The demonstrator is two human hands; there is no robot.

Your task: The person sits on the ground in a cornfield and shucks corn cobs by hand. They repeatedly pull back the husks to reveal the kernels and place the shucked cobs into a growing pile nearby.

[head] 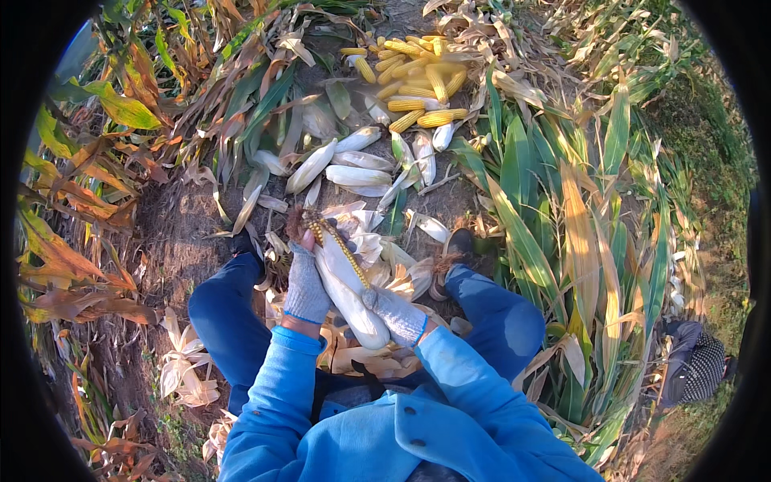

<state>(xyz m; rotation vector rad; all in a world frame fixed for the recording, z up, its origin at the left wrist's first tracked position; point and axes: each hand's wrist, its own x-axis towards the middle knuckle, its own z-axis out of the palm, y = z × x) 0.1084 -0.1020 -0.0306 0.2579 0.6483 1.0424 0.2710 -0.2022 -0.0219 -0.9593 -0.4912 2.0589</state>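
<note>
Between my knees I hold an ear of corn [347, 283] in pale husk, tilted with its upper end to the left. A strip of yellow kernels shows where the husk is parted, and brown silk hangs at the tip. My left hand [308, 277], in a grey knit glove, grips its left side with the thumb near the tip. My right hand [394, 310], gloved too, closes on the lower right side; some of its fingers are hidden. Loose husks [355, 355] lie beneath both hands.
A pile of husked yellow corn ears [415, 69] lies at the top. Unhusked ears [358, 176] are on the soil nearer me. Cut cornstalks [542, 223] line the right, dry corn plants [90, 199] the left. Dark fabric items [692, 364] rest at the far right.
</note>
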